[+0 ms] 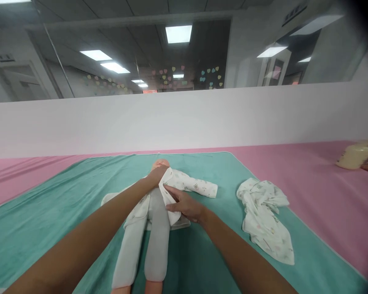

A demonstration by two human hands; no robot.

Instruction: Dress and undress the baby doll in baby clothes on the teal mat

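Shirt (200, 186) | printed cloth | left hand (158, 175) at top | right hand (187, 205) on flap (173, 216)

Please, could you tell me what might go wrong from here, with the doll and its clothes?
The left hand lies close below the doll's head, so careless pressure there might tilt the head.

The right hand is at the loose white flap of the top; a hard pull might twist the top or bunch it up.

The teal sheet already has wrinkles, so it could perhaps slip a little under the doll.
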